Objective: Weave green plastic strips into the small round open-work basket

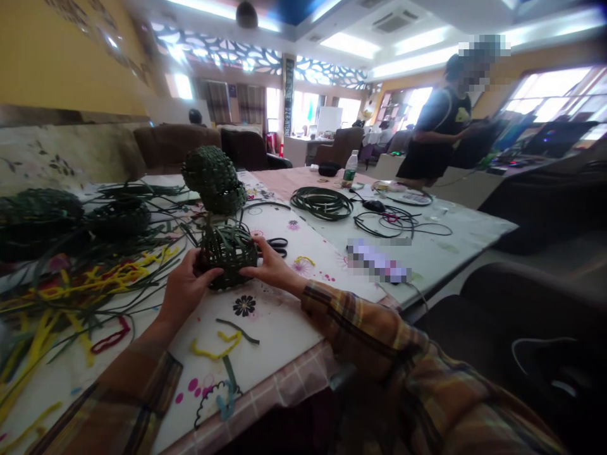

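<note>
Between my two hands is a small round basket [230,256] woven from dark green strips, with gaps in its upper weave. My left hand [187,281] grips its left side, thumb on the front. On the right side, my right hand [270,265] holds it with thumb and fingers. A pair of scissors [277,246] with black handles lies just beyond my right hand, its blades hidden. Behind the basket stands a taller woven green piece [213,180]. Yellow and green strips [114,278] lie in a tangle left of my left hand.
More woven green pieces [118,218] sit at the left. A coil of green strip [322,202], a water bottle [350,169], a computer mouse [374,206] and a blurred-out flat item [377,260] lie to the right. A person [436,126] stands beyond the table.
</note>
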Tool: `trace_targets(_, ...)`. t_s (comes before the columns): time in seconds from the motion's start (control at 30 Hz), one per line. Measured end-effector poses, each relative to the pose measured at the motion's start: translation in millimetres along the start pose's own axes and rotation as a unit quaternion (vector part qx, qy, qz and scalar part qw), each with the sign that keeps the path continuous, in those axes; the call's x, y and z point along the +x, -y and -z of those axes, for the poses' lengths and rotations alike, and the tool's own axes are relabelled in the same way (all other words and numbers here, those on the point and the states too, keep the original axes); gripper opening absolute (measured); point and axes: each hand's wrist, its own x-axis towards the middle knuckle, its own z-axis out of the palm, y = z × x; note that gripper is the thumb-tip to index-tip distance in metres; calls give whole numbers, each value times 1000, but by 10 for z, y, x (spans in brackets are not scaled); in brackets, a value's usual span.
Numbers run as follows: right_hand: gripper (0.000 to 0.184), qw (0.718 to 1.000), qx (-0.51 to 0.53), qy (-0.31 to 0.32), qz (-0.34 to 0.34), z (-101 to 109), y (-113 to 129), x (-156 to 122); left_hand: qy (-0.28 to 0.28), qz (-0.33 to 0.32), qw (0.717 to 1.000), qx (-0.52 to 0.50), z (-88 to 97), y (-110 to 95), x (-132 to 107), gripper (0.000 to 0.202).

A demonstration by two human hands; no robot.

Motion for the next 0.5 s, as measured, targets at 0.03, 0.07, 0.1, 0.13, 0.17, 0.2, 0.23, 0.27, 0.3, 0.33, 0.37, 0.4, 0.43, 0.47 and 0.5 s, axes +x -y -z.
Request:
trace_targets(0.03,82,1000,-11,-2,4,3,0,1,0,3,1000,-1,0,16,10,51)
trace_targets(0.07,82,1000,-19,-1,7,10,6,-2,1,6,1000,-5,0,34,18,52)
trace_targets(0.1,82,1000,-23,2,9,21,17,-7,3,6,1000,-12,2,53,22,53)
trace_targets(0.13,84,1000,-24,8,11,34,35,-16,6,5,1000,-22,4,70,24,54)
trace_targets(0.17,87,1000,-23,14,15,51,60,-28,11,2,999,-30,7,86,24,56)
trace_targets(0.2,91,999,-22,18,20,68,90,-42,13,0,999,-35,10,98,23,58)
trace_targets(0.23,94,999,-24,17,27,85,125,-58,13,-4,999,-37,12,105,22,60)
trace_targets(0.27,95,999,-33,10,31,99,165,-74,11,-10,999,-33,14,108,20,62)
trace_targets(0.3,94,998,-50,-2,30,110,207,-90,4,-17,1000,-23,16,106,17,64)
trace_targets(0.33,90,997,-76,-17,21,116,249,-106,-8,-27,1000,-10,17,99,13,65)
trace_targets(0.37,83,994,-108,-30,7,118,288,-121,-22,-39,999,5,19,87,7,66)
trace_targets(0.4,74,989,-144,-37,-10,117,323,-134,-38,-53,998,18,22,70,-1,66)
trace_targets(0.43,61,983,-177,-38,-26,114,351,-146,-55,-66,996,28,25,48,-13,65)
trace_targets(0.47,46,977,-205,-32,-37,109,371,-156,-73,-79,994,36,31,22,-29,64)
trace_targets(0.5,31,973,-227,-20,-39,104,385,-164,-93,-90,991,42,37,-8,-48,61)
